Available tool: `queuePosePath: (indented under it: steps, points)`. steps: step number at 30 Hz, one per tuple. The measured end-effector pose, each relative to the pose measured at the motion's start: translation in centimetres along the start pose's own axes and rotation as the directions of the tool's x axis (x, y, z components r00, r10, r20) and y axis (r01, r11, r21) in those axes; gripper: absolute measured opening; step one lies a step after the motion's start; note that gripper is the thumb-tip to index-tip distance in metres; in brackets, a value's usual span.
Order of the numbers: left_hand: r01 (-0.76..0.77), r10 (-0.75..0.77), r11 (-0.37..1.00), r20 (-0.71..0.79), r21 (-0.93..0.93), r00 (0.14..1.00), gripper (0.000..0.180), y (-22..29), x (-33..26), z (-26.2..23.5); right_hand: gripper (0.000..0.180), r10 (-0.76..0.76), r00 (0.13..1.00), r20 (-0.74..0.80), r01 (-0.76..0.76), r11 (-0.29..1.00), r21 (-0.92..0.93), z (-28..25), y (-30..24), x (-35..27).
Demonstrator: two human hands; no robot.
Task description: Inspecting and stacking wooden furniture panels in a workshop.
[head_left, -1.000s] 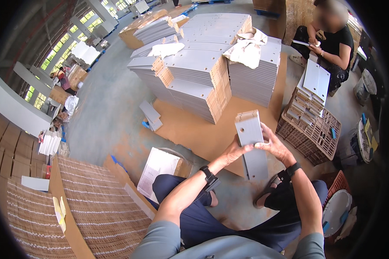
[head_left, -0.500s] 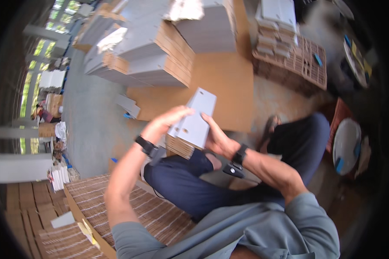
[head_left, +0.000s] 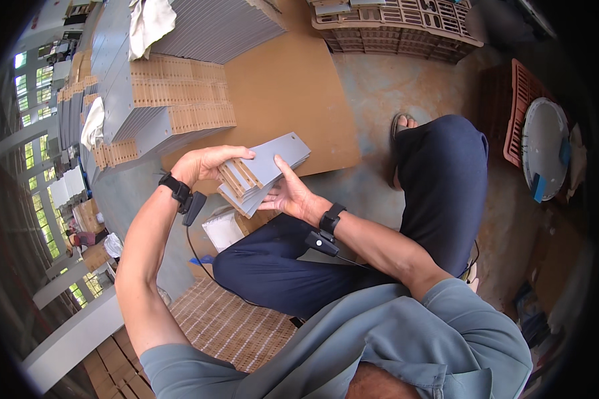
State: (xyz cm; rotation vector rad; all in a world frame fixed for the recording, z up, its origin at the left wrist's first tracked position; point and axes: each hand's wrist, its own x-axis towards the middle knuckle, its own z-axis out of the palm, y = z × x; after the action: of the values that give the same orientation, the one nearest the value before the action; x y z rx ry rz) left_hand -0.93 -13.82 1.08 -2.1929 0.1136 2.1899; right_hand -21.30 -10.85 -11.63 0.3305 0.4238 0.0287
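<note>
A small stack of grey flat cardboard sheets (head_left: 273, 163) with brown slotted edges is held over my lap. My left hand (head_left: 206, 163) grips its near-left end from above, fingers curled over the brown edges. My right hand (head_left: 289, 193) supports the stack from below, thumb lying up along the grey top sheet. Both wrists wear black bands. My legs in dark blue trousers (head_left: 439, 179) are crossed beneath.
Tall piles of the same grey and brown sheets (head_left: 173, 100) stand at the upper left on a brown board (head_left: 293, 86). Plastic crates (head_left: 406, 26) sit at the top, a white round fan (head_left: 546, 149) at the right. Slotted brown cardboard stacks (head_left: 226, 326) lie by my left side.
The stack has come down from upright in front of me to lying flatter over my lap. My view has tilted further down and to the left.
</note>
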Motion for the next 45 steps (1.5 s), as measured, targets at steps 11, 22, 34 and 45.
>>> queuePosePath:
  steps: [11, 22, 34, 45]
  points:
    - [0.009, -0.009, 1.000, 0.016, -0.019, 1.000, 0.073, -1.8, -8.1, 0.5, 0.100, 0.119, 0.991, 0.053, -0.122, 0.991, 0.056, 5.2, 3.8, -2.2]
    - [-0.128, 0.142, 0.947, 0.026, -0.296, 0.990, 0.062, -7.4, -1.7, 1.3, 0.102, 0.144, 0.983, -0.112, -0.148, 0.988, -0.032, -0.1, 2.8, 0.2]
    - [-0.511, 0.419, 0.637, -0.298, -0.577, 0.858, 0.093, -18.7, -0.8, 13.1, 0.082, 0.100, 0.994, -0.047, -0.109, 0.815, -0.569, -3.7, 3.1, -2.7]
    - [-0.686, 0.466, 0.362, -0.515, -0.631, 0.720, 0.074, -18.3, 11.8, 17.1, 0.094, -0.063, 0.995, -0.076, -0.043, 0.414, -0.909, -8.7, -2.1, -1.3]
